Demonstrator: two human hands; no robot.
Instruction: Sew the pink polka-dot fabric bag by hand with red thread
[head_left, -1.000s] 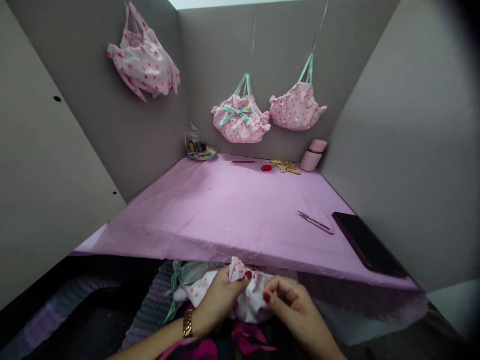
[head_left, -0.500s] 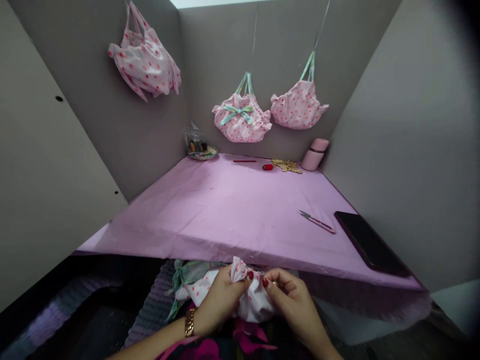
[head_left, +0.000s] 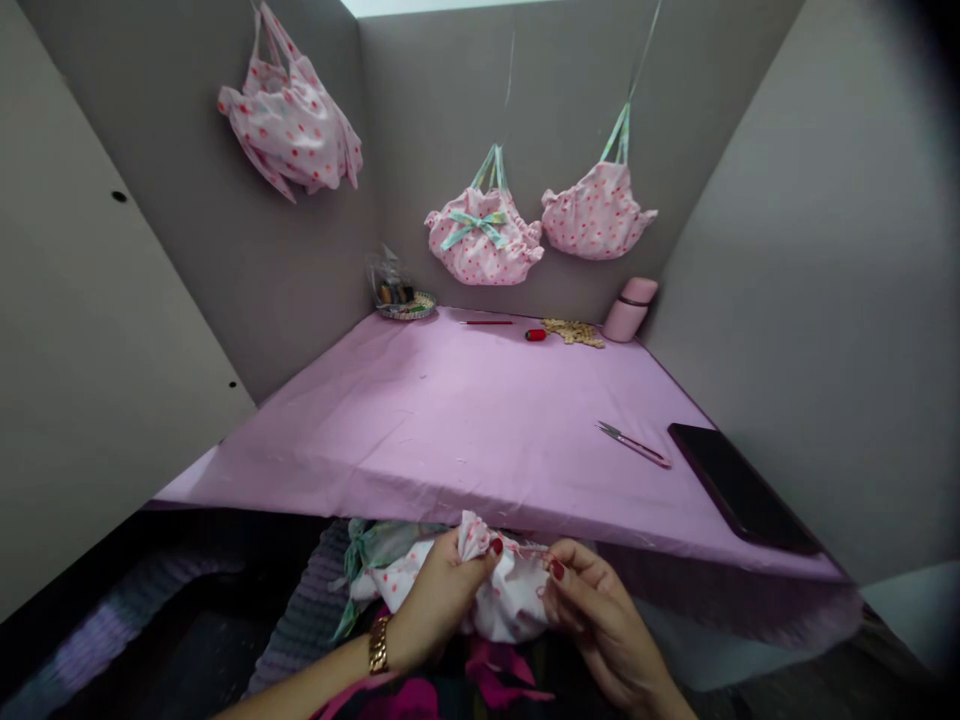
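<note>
My left hand (head_left: 446, 585) pinches a gathered fold of the white cloth with pink-red dots (head_left: 514, 605), thumb on top. The cloth lies bunched in my lap, just below the table's front edge. Light green fabric ties (head_left: 360, 545) trail from its left side. At the cloth's right side, my right hand (head_left: 596, 615) is closed, thumb against fingers, on a thin reddish thread (head_left: 534, 548) that runs along the cloth edge. A small loop of thread shows under those fingers. Any needle is too small to make out.
The pink-covered table (head_left: 450, 420) bears thread snips (head_left: 634, 443), a dark phone (head_left: 739, 485), a red thread spool (head_left: 535, 335), a red pencil-like stick (head_left: 487, 323), a pink bottle (head_left: 630, 310) and a small tray (head_left: 409, 308). Dotted cloth pieces (head_left: 484, 250) hang above.
My right hand has moved a little to the right, away from my left hand, and the reddish thread now shows between them. My left hand keeps its pinch on the cloth, nearly still.
</note>
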